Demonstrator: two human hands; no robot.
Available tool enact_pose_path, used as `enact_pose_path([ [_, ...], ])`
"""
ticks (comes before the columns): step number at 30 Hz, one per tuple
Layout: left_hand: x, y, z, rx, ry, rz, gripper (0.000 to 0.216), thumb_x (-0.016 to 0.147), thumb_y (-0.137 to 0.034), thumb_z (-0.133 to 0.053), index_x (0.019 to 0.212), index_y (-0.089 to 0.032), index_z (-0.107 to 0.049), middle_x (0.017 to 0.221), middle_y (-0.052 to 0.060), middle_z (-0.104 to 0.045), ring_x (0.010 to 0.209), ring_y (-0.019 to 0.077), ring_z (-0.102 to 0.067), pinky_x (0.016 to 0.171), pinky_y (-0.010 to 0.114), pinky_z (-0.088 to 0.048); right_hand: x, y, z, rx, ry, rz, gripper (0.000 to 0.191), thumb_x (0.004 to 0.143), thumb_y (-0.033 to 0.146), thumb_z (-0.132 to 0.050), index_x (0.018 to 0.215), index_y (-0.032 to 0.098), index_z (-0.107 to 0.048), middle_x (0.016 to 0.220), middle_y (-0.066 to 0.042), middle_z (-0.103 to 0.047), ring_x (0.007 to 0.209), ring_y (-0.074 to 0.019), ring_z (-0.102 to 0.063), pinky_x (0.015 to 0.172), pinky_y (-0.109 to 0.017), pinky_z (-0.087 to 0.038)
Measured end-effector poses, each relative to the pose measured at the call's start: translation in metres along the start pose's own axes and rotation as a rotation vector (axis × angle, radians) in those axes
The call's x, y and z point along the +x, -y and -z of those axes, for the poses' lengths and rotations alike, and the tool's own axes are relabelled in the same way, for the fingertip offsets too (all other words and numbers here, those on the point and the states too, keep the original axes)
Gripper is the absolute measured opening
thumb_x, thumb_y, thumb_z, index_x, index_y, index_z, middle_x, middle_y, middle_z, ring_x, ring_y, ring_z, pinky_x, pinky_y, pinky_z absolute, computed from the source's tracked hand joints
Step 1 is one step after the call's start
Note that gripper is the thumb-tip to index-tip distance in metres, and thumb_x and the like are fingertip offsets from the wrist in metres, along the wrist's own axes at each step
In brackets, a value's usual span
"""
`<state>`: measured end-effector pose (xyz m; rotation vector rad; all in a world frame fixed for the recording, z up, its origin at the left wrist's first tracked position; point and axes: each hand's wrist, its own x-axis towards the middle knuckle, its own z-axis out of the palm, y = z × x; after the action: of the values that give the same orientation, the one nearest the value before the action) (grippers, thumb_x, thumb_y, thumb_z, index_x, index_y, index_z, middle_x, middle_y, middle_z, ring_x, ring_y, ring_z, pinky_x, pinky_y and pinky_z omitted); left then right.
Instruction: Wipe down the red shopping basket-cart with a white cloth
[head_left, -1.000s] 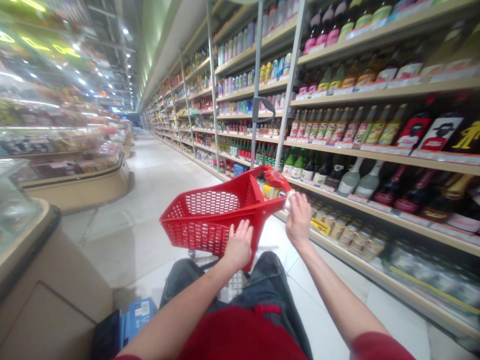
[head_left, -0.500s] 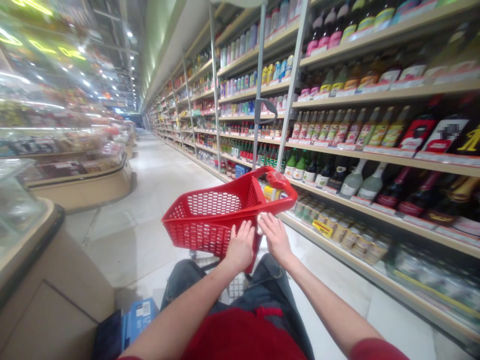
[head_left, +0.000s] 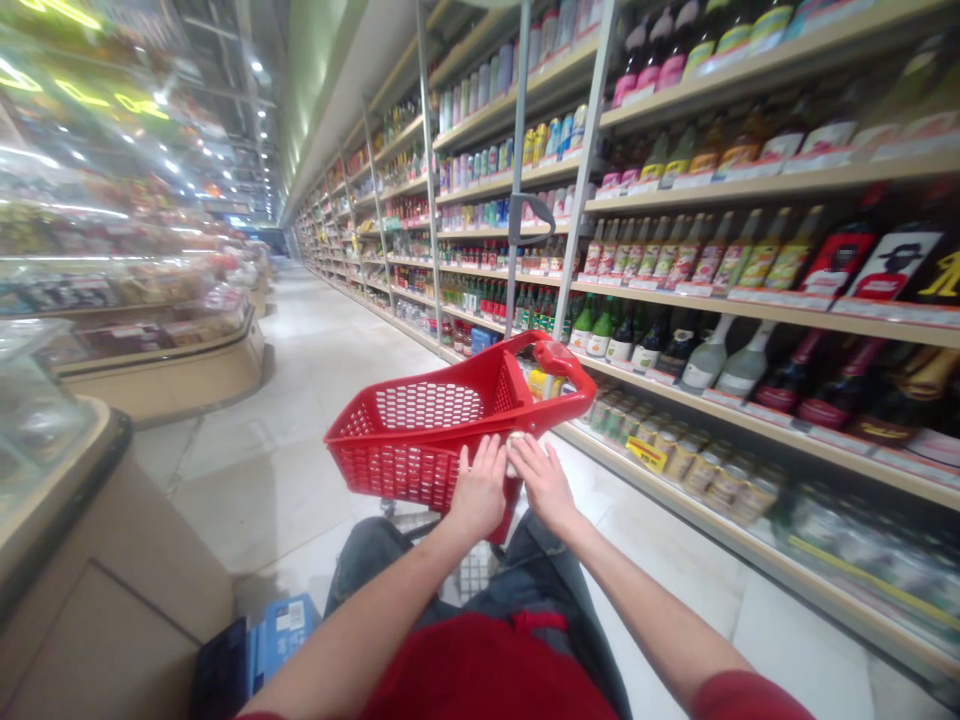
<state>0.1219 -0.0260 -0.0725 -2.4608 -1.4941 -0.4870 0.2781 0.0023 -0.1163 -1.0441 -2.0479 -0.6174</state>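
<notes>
Both hands are resting on the near end of the red shopping basket (head_left: 420, 425), side by side and almost touching. Left hand (head_left: 480, 490) is lying flat, palm down, fingers spread loosely over the basket's near rim and wall; it is pressing rather than gripping, with nothing closed inside it. Right hand (head_left: 544, 480) is sitting just to the right of the left one, fingers partly curled over the same rim, and a small pale thing (head_left: 516, 440) is showing at its fingertips; I cannot tell what it is, nor whether the hand is properly gripping it.

From the hands the basket is stretching forward and to the left, its long axis running away down the aisle. Its red handle (head_left: 559, 365) is rising ahead and to the right of the right hand, well clear of the left, so the right hand is the nearer of the two to it. The basket is looking empty through its mesh wall.

Beyond the right hand, shelves of bottles (head_left: 675, 265) are standing close alongside the handle, leaving little room on that side. Ahead and to the left of the left hand the pale floor (head_left: 315, 340) is lying open along the aisle. Further left a curved display counter (head_left: 157, 375) is bounding the space, well apart from both hands.
</notes>
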Motion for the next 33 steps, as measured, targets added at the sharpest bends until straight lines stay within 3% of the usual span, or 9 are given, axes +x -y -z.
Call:
enact_pose_path([
  [5, 0.002, 0.001, -0.001, 0.017, -0.013, -0.008, 0.060, 0.077, -0.018, -0.039, 0.135, -0.007, -0.032, 0.146, 0.012, -0.025, 0.136, 0.0243, -0.019, 0.107, 0.053, -0.020, 0.027, -0.029, 0.034, -0.104, -0.268, -0.172, 0.052, 0.083, 0.006, -0.034, 0.132, 0.022, -0.040, 0.133, -0.011, -0.047, 0.133, -0.0216, -0.025, 0.102, -0.049, -0.027],
  [8, 0.002, -0.001, -0.002, 0.022, -0.024, -0.028, 0.060, 0.078, -0.021, -0.038, 0.135, -0.007, -0.031, 0.146, 0.013, -0.024, 0.136, 0.0249, -0.018, 0.107, 0.053, -0.020, 0.042, -0.046, 0.045, -0.177, -0.348, -0.266, 0.053, 0.083, 0.007, -0.035, 0.133, 0.021, -0.039, 0.133, -0.013, -0.046, 0.134, -0.0224, -0.024, 0.102, -0.050, -0.026],
  [11, 0.002, -0.003, -0.002, 0.017, -0.018, -0.037, 0.059, 0.079, -0.022, -0.038, 0.135, -0.007, -0.032, 0.146, 0.013, -0.024, 0.136, 0.0251, -0.018, 0.107, 0.053, -0.020, 0.039, -0.041, 0.036, -0.173, -0.299, -0.244, 0.053, 0.082, 0.005, -0.033, 0.133, 0.020, -0.039, 0.132, -0.013, -0.047, 0.134, -0.0215, -0.023, 0.102, -0.050, -0.026],
  [17, 0.002, -0.001, 0.001, 0.025, -0.023, -0.011, 0.060, 0.077, -0.020, -0.039, 0.135, -0.008, -0.032, 0.146, 0.012, -0.025, 0.135, 0.0244, -0.020, 0.107, 0.052, -0.021, 0.019, -0.010, 0.014, -0.068, -0.132, -0.058, 0.053, 0.081, 0.004, -0.033, 0.130, 0.023, -0.043, 0.130, -0.009, -0.051, 0.133, -0.0192, -0.026, 0.103, -0.046, -0.027],
  [23, 0.005, 0.000, -0.002, 0.047, -0.082, -0.032, 0.061, 0.076, -0.018, -0.039, 0.136, -0.007, -0.031, 0.146, 0.013, -0.026, 0.135, 0.0258, -0.019, 0.107, 0.052, -0.021, 0.038, -0.044, 0.042, -0.180, -0.341, -0.303, 0.055, 0.081, 0.006, -0.036, 0.133, 0.022, -0.038, 0.134, -0.012, -0.045, 0.133, -0.0219, -0.024, 0.102, -0.049, -0.026],
  [26, 0.009, -0.005, -0.001, 0.045, -0.102, -0.056, 0.060, 0.078, -0.020, -0.039, 0.136, -0.007, -0.030, 0.146, 0.013, -0.026, 0.136, 0.0258, -0.019, 0.107, 0.053, -0.020, 0.044, -0.053, 0.045, -0.214, -0.325, -0.353, 0.055, 0.081, 0.007, -0.035, 0.134, 0.022, -0.037, 0.135, -0.012, -0.044, 0.134, -0.0221, -0.022, 0.103, -0.050, -0.024],
  [33, 0.008, -0.003, 0.001, 0.046, -0.093, -0.081, 0.060, 0.079, -0.021, -0.038, 0.136, -0.008, -0.029, 0.146, 0.012, -0.024, 0.136, 0.0251, -0.017, 0.108, 0.054, -0.018, 0.020, -0.012, 0.008, -0.095, -0.132, -0.106, 0.049, 0.084, 0.005, -0.032, 0.129, 0.022, -0.045, 0.131, -0.010, -0.049, 0.134, -0.0191, -0.023, 0.104, -0.049, -0.024],
])
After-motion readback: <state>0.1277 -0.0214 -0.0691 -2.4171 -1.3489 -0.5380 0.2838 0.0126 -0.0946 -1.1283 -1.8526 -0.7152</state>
